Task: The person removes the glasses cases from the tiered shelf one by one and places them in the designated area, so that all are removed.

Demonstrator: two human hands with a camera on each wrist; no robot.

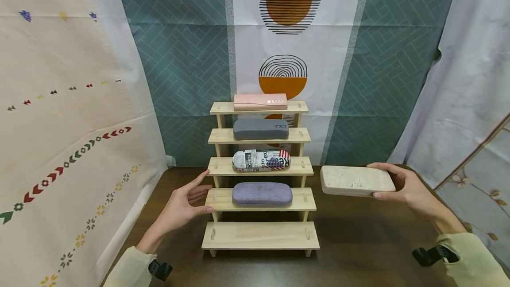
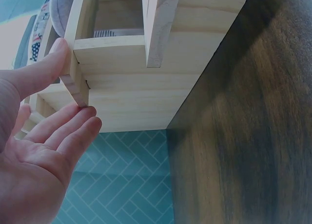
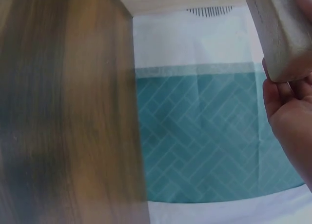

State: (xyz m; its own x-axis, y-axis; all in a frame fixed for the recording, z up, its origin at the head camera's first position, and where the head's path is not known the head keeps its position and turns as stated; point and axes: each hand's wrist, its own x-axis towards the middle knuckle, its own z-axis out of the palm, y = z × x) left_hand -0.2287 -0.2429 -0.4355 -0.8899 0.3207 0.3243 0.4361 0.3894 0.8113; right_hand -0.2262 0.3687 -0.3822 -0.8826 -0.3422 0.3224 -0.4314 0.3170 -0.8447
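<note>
A stepped wooden stand [image 1: 260,236] stands on the table. My left hand [image 1: 185,203] is at its left side, thumb and fingers pinching the end of the second step from the bottom; in the left wrist view the thumb [image 2: 48,65] lies at one edge of that board. To the right of the stand, my right hand [image 1: 406,189] grips the right end of a cream glasses case [image 1: 354,180], held level over the table. Part of this case also shows in the right wrist view. A purple glasses case [image 1: 262,193] lies on the step beside my left hand.
Higher steps carry a newspaper-print glasses case [image 1: 260,160], a grey-blue case [image 1: 260,129] and a pink case [image 1: 260,102]. The bottom step is bare wood. A patterned curtain [image 1: 191,79] hangs behind the dark table [image 1: 358,242], with light cloths at both sides.
</note>
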